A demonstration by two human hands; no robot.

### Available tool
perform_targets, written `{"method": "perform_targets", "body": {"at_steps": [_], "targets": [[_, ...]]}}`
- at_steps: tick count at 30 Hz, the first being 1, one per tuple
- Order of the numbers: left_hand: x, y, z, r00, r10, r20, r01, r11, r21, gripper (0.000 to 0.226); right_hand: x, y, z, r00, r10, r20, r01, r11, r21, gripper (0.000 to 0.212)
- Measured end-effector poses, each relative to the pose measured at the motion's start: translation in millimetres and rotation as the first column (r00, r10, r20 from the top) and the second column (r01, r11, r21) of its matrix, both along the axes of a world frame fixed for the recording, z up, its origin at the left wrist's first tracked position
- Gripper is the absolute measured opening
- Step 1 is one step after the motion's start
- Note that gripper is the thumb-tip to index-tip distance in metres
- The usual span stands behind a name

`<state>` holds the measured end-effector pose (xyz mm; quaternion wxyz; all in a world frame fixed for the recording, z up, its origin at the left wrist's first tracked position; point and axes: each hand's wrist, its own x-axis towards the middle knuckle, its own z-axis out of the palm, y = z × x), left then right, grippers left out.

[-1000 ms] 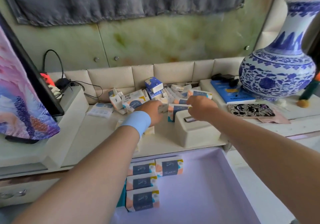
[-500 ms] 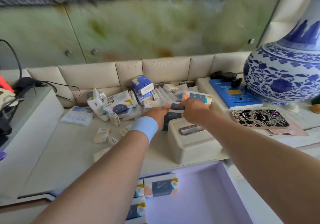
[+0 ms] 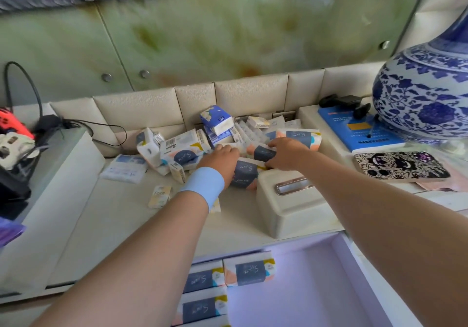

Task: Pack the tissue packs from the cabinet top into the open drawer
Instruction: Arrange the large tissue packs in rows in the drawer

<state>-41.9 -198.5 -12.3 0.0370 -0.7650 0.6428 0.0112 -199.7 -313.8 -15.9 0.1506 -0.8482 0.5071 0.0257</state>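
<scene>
A heap of tissue packs (image 3: 182, 153) lies at the back of the cream cabinet top (image 3: 121, 215). My left hand (image 3: 222, 159), with a light blue wristband, and my right hand (image 3: 287, 155) meet over the heap. Both curl round a navy-labelled tissue pack (image 3: 263, 152), one at each end. A second such pack (image 3: 244, 174) lies just below it, partly under my left wrist. The open drawer (image 3: 316, 288) at the bottom holds three visible packs: one (image 3: 249, 271) at the back, two (image 3: 202, 279) (image 3: 200, 309) to its left.
A cream tissue box (image 3: 286, 207) stands right in front of the heap. At the right are a large blue-and-white vase (image 3: 425, 98), a blue book (image 3: 359, 134) and a patterned phone case (image 3: 400, 167). Game controllers (image 3: 12, 136) and cables sit on a raised white block (image 3: 55, 174) at left.
The camera has moved closer and lower. Both hands have reached further back into the heap and closed on a navy-labelled pack.
</scene>
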Motion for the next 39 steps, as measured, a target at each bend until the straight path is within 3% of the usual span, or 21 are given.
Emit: {"method": "perform_targets", "body": {"at_steps": [2, 6, 13, 19, 24, 28, 31, 35, 39], "targets": [[12.1, 10.2, 10.8, 1.0, 0.0, 0.019, 0.001, 0.998, -0.065, 0.056, 5.3, 4.2, 2.0, 0.999, -0.026, -0.033, 0.026, 1.0, 0.01, 0.059], [34.8, 35.9, 30.2, 0.987, 0.082, -0.138, -0.108, 0.975, -0.192, 0.051, 11.0, 15.9, 8.4, 0.995, -0.056, -0.079, 0.049, 0.995, -0.091, 0.05], [49.5, 81.3, 51.6, 0.97, 0.191, -0.152, -0.204, 0.976, -0.078, 0.056, 8.9, 55.6, 46.0, 0.998, 0.048, -0.048, -0.063, 0.919, -0.389, 0.041], [31.4, 117.8, 80.7, 0.957, 0.212, -0.2, -0.247, 0.953, -0.173, 0.054, -13.2, 103.7, 69.1, 0.99, 0.136, -0.022, -0.124, 0.808, -0.576, 0.05], [15.0, 162.8, 88.6, 0.953, 0.196, -0.231, -0.235, 0.96, -0.151, 0.053, -32.3, 156.0, 76.2, 0.96, 0.148, 0.236, -0.054, 0.93, -0.363, 0.059], [2.6, 197.4, 85.3, 0.96, 0.159, -0.232, -0.191, 0.974, -0.124, 0.052, -60.7, 200.0, 66.7, 0.942, 0.224, 0.249, -0.125, 0.925, -0.358, 0.049], [-9.1, 217.6, 76.6, 0.972, 0.123, -0.201, -0.139, 0.988, -0.066, 0.05, -82.3, 224.8, 49.2, 0.932, 0.246, 0.266, -0.178, 0.95, -0.256, 0.042], [-22.3, 239.9, 53.8, 0.973, 0.127, -0.191, -0.114, 0.99, 0.078, 0.052, -106.2, 248.7, 23.6, 0.94, 0.28, 0.194, -0.264, 0.959, -0.107, 0.023], [-32.1, 249.9, 32.3, 0.977, 0.112, -0.181, -0.082, 0.983, 0.166, 0.047, -113.3, 256.6, -6.1, 0.944, 0.33, -0.015, -0.33, 0.944, -0.007, 0.03]]}}
